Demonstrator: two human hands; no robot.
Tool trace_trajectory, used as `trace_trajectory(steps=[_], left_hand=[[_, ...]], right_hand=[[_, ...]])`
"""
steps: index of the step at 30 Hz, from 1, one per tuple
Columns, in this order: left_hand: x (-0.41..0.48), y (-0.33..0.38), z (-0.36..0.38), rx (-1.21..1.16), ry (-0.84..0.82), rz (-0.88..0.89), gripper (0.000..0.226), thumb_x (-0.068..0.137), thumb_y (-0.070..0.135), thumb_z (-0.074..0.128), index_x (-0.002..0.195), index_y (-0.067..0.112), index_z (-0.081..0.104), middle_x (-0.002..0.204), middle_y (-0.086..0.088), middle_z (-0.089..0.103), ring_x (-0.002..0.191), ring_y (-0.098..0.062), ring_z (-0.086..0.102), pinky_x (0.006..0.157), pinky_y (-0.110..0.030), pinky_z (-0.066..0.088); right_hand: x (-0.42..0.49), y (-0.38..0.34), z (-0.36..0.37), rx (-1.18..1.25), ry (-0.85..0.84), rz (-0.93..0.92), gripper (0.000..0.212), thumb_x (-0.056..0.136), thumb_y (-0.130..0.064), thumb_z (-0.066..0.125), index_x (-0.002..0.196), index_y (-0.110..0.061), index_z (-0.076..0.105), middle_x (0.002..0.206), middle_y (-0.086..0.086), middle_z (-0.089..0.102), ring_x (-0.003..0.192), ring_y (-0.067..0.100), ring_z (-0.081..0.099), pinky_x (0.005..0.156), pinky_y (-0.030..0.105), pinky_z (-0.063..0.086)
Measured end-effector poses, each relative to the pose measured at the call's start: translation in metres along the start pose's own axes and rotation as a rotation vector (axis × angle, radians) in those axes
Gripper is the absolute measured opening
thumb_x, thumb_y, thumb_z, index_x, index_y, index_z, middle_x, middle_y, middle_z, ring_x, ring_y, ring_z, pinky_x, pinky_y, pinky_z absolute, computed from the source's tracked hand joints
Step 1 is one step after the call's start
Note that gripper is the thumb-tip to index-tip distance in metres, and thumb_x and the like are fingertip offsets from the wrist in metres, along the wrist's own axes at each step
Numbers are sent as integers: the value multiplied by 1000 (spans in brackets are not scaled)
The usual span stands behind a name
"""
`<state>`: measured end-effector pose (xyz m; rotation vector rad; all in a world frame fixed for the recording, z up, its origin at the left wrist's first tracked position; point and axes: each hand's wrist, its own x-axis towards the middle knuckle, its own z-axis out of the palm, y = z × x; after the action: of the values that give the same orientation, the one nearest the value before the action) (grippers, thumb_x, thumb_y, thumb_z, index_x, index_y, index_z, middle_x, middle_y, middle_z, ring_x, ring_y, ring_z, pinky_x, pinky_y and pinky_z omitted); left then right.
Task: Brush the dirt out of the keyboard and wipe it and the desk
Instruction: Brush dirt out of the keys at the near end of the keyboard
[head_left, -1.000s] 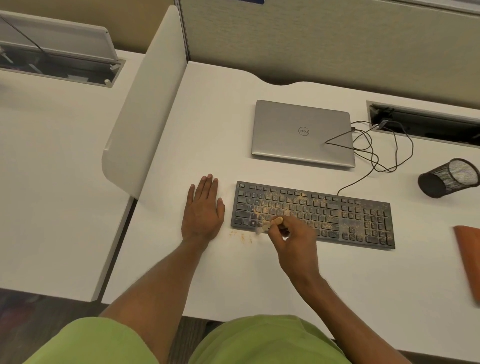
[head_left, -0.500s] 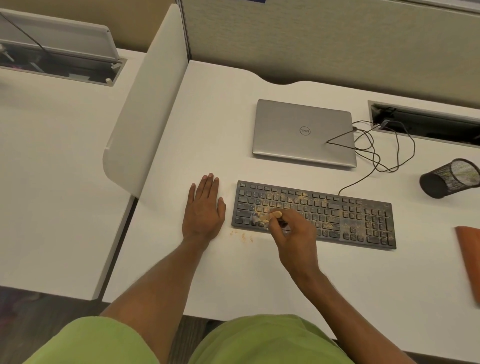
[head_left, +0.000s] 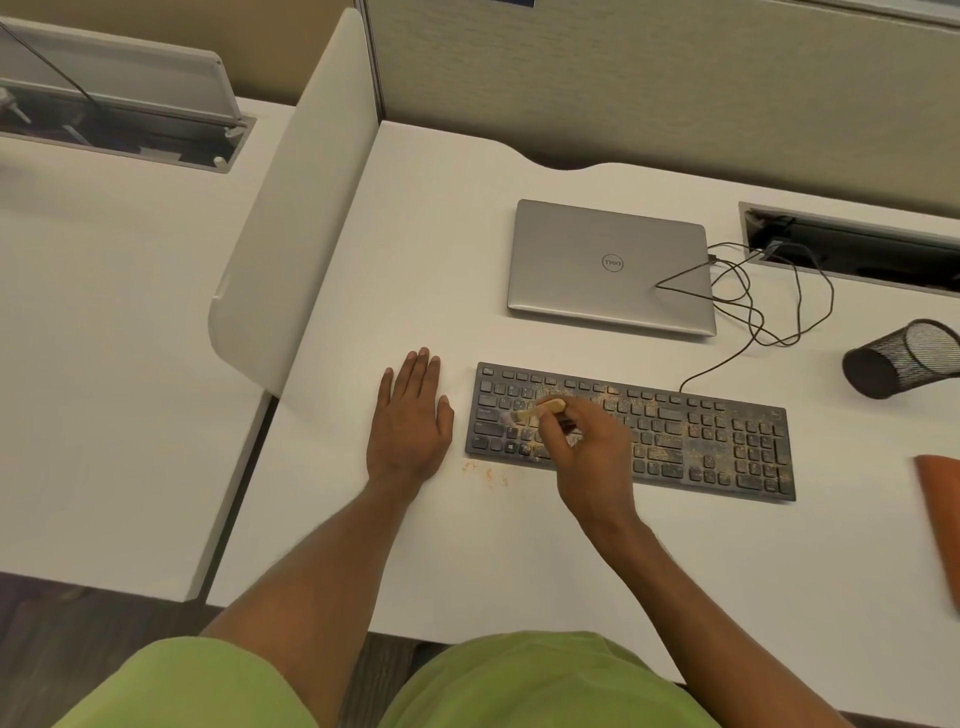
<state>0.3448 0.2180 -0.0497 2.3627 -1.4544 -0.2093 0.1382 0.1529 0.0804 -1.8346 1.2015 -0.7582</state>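
Keyboard (head_left: 727, 441) gritty, right hand (head_left: 587, 457) pinching wooden brush (head_left: 549, 406) over keys, left hand (head_left: 410, 415) flat on smooth desk (head_left: 467, 234)

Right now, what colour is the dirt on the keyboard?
Yellowish-tan dirt on the dark keyboard; best in the head view.

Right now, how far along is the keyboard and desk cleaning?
Early. Some crumbs lie on the desk by the keyboard's near-left corner. The right hand holds a brush over the left keys; the left hand rests flat. Grit covers the other keys; wiping not yet done.
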Motion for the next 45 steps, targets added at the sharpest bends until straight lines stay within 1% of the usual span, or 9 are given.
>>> trace_trajectory(steps=[6, 14, 18, 21, 24, 29, 36, 40, 45], left_hand=[[0, 0, 0, 0, 4, 1, 62, 106, 34, 32, 165, 13, 28, 173, -4, 24, 161, -15, 14, 133, -43, 10], [0, -1, 1, 1, 5, 2, 62, 107, 34, 33, 165, 13, 29, 173, -4, 24, 161, -14, 13, 133, -43, 9], [0, 0, 0, 9, -1, 2, 62, 107, 34, 32, 165, 13, 28, 173, -4, 23, 162, -15, 13, 133, -43, 9], [1, 0, -1, 5, 3, 4, 62, 106, 33, 33, 165, 12, 29, 172, -5, 25, 161, -16, 15, 132, -44, 10], [1, 0, -1, 0, 4, 3, 62, 106, 33, 32, 164, 11, 30, 172, -5, 26, 161, -16, 15, 132, -44, 11], [0, -1, 0, 8, 0, 1, 62, 107, 33, 33, 165, 12, 28, 173, -5, 24, 161, -15, 14, 133, -43, 9], [0, 0, 0, 14, 2, 2, 62, 107, 34, 32, 165, 13, 28, 173, -5, 24, 161, -16, 14, 132, -43, 10], [0, -1, 1, 15, 0, 1, 62, 107, 34, 32, 165, 13, 27, 173, -4, 23, 161, -15, 13, 133, -43, 9], [1, -2, 1, 18, 5, 2, 62, 107, 33, 34, 165, 13, 28, 173, -4, 24, 161, -15, 14, 132, -43, 10]], right_hand=[[2, 10, 8, -57, -16, 93, 18, 101, -18, 60, 89, -15, 73, 81, -5, 70, 76, 13, 63, 67, 40, 54], [3, -6, 4, -23, 33, 8, 12, 98, -16, 65, 93, -15, 76, 81, -9, 69, 77, 10, 63, 65, 23, 51], [4, 2, 8, -61, -68, 35, 16, 99, -21, 63, 93, -14, 76, 83, -6, 71, 77, 12, 64, 69, 37, 55], [2, 10, 4, -92, -17, 70, 17, 100, -20, 61, 88, -13, 71, 80, -4, 67, 76, 16, 61, 68, 45, 52], [1, 4, 1, -68, 55, 42, 17, 100, -20, 60, 87, -13, 70, 79, -3, 66, 77, 18, 60, 67, 42, 52], [7, -12, 4, 4, 52, 71, 18, 101, -14, 62, 87, -21, 72, 74, -18, 67, 75, 3, 64, 62, 14, 48], [10, 2, 7, -45, 113, 71, 21, 102, -23, 58, 91, -13, 73, 78, -7, 69, 76, 10, 65, 65, 32, 54], [9, 0, 10, -28, 92, 29, 15, 102, -18, 61, 98, -15, 75, 82, -2, 71, 77, 13, 64, 67, 32, 54], [4, 9, 11, -65, 1, 88, 17, 100, -19, 61, 86, -16, 71, 79, -5, 68, 74, 13, 63, 63, 30, 52]])
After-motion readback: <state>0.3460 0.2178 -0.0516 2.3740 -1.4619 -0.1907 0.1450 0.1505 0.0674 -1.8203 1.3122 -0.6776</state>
